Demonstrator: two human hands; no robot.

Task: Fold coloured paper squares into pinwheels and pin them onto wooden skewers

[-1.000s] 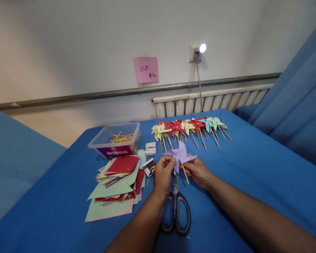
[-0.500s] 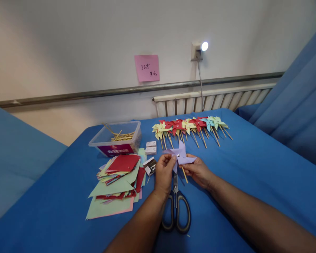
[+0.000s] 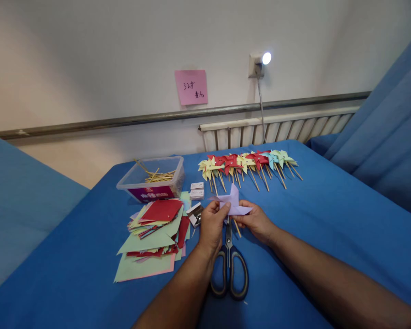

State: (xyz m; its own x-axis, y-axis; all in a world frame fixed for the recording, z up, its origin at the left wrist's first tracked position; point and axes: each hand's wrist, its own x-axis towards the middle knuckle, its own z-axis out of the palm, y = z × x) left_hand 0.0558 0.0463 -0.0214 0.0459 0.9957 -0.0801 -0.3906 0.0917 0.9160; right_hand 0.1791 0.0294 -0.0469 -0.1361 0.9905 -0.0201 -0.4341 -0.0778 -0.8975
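Observation:
Between my two hands is a pale purple paper pinwheel (image 3: pixel 239 208), its thin wooden stick (image 3: pixel 238 229) slanting down below it. My left hand (image 3: pixel 212 222) is closed on its left side, the thumb lying over the pinwheel's centre. My right hand (image 3: pixel 255 221) pinches it from the right, near the lower blade and the top of the stick. Just beneath lie scissors (image 3: pixel 229 253) with dark handles toward me; the blade tips are partly hidden under the pinwheel. Beside my left hand sits a small open box (image 3: pixel 194 214) of shiny metal pieces.
Finished pinwheels (image 3: pixel 231 163) in several colours lie in a row at the back. A clear plastic tub (image 3: pixel 178 178) of wooden sticks stands left, behind stacked coloured paper (image 3: pixel 147 267). Two small white boxes (image 3: pixel 197 194) are near it. A blue cloth (image 3: pixel 311 237) covers the table.
My left thumb has moved onto the pinwheel's centre, covering the shiny pin that showed there before. The pinwheel has tilted slightly and shifted a little to the left.

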